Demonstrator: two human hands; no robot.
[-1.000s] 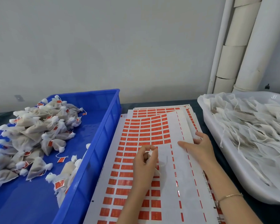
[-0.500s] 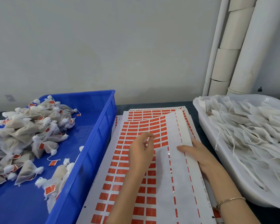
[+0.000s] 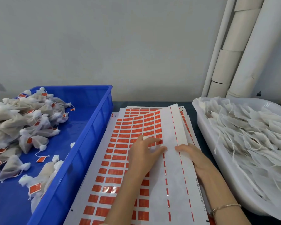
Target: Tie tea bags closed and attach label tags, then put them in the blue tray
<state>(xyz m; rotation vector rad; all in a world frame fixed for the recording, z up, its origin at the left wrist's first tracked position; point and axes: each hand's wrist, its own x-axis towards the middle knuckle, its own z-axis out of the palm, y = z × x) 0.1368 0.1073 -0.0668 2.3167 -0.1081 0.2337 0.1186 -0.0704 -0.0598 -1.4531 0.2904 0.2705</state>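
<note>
Left hand [image 3: 144, 153] curled at the edge of the orange labels [image 3: 115, 172] on the label sheet [image 3: 172, 176], grip maybe pinching one, can't tell; right hand [image 3: 193, 155] flat, fingers straight, pinning the sheet. Risk: the label tears or sticks to itself if peeled fast, or the sheet slides. Tied tea bags [image 3: 15, 120] sit in the blue tray [image 3: 81, 98] on the left, untied bags [image 3: 250, 135] in the white tub [image 3: 201, 127] on the right, both reachable.
</note>
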